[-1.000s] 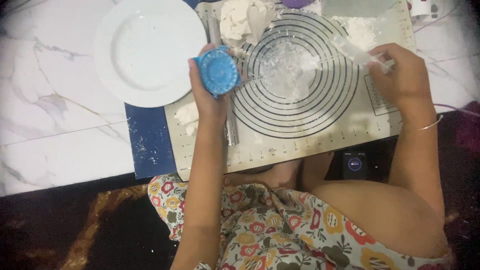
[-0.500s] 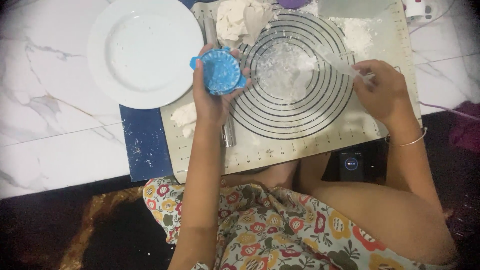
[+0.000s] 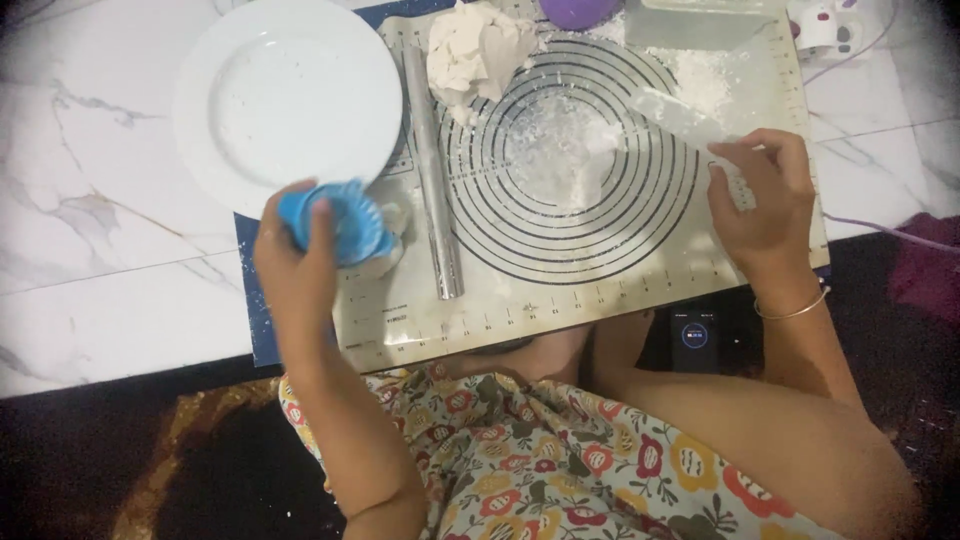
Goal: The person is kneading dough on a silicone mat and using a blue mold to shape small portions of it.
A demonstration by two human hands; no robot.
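My left hand (image 3: 295,250) grips a blue round dumpling mould (image 3: 345,222) just below the rim of a white plate (image 3: 285,100), over the left edge of the baking mat (image 3: 600,300). My right hand (image 3: 765,205) rests on the mat's right side and pinches the end of a clear plastic scraper (image 3: 690,115) that lies across floured rings. A metal rolling pin (image 3: 432,170) lies upright on the mat between both hands. A lump of white dough (image 3: 478,50) sits at the mat's top.
A small piece of dough (image 3: 395,255) lies beside the mould. A purple object (image 3: 580,12) and a clear container (image 3: 700,20) stand at the mat's far edge. A dark phone (image 3: 695,335) lies near my lap. The marble counter (image 3: 90,230) extends to the left.
My left hand carried the blue mould left and down, off the rings to beside the plate. My right hand with the scraper drew back toward the mat's right edge.
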